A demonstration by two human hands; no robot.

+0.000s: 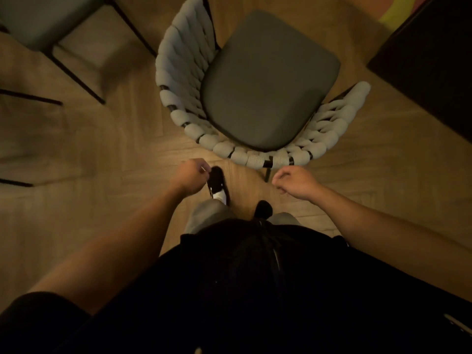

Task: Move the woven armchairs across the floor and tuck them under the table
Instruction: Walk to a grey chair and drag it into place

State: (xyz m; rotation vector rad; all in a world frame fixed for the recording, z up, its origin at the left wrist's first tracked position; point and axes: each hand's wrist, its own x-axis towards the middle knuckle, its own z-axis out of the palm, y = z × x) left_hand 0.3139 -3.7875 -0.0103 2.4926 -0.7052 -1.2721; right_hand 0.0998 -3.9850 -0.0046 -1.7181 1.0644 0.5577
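Note:
A woven armchair [184, 80] with a pale rope back and a dark grey seat cushion stands on the wooden floor just ahead of me, its curved back toward me. My left hand [190, 175] hovers a little short of the back's left part, fingers loosely curled, holding nothing. My right hand [293, 181] hangs just below the back's rim near a black chair leg, fingers loosely curled and apart from the chair. A dark table [434, 67] fills the upper right, beside the chair's right arm.
A second chair [46, 19] with a grey seat and thin black legs stands at the upper left. More black legs show along the left edge. My feet in dark shoes [217, 180] are on the floor behind the armchair.

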